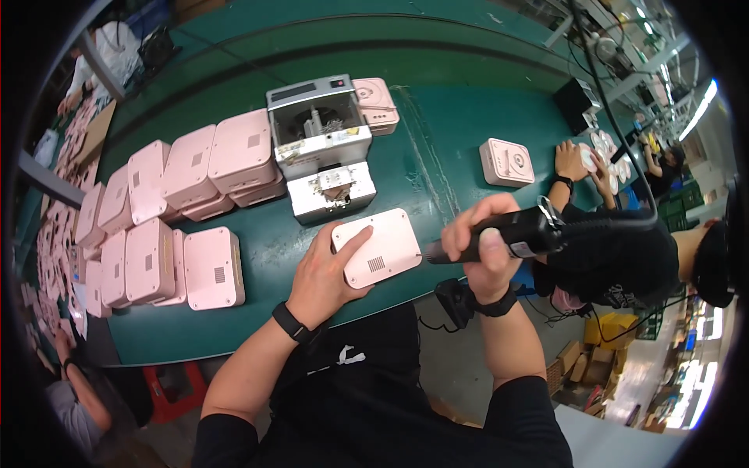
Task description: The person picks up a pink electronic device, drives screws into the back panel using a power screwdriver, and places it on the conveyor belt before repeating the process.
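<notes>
A pink rounded box-shaped housing (390,243) lies vent side up near the table's front edge. My left hand (318,269) grips its left end, the thumb across the top and the fingers round the side. My right hand (491,261) is wrapped round a black electric screwdriver (529,231), held nearly level. The screwdriver's bit points left, its tip at the housing's right edge; whether it touches a screw hole is too small to tell. Just behind the housing stands a grey and white screw feeder (320,152).
Several pink housings (214,269) stand in rows at left. One pink unit (507,162) sits at right; another (376,105) is behind the feeder. The screwdriver's cable (616,222) runs off right. A co-worker's hands (573,160) handle round parts on the green table (437,117).
</notes>
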